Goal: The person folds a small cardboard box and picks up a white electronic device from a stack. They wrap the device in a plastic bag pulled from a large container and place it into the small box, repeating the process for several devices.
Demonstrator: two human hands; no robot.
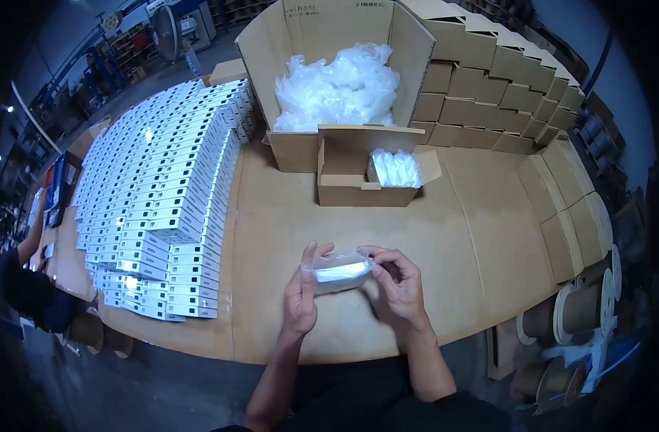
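Note:
Between my two hands, just above the table, is a small white box in a clear plastic bag [342, 272]. My left hand [301, 291] grips the bag's left end, thumb and fingers on either side of it. At the right end, my right hand [399, 282] pinches the plastic between thumb and fingertips. Beyond them stands an open brown carton [362, 196] with several bagged white packs [398, 169] in its right side. Behind that, a larger open carton [257, 57] holds a heap of clear plastic bags [337, 86].
Stacked rows of small white boxes [157, 187] cover the table's left side. Folded brown cartons [488, 93] are piled at the back right, with more cartons [571, 209] along the right edge. Large spools [589, 302] stand beside the table. Another person [30, 266] is at the far left.

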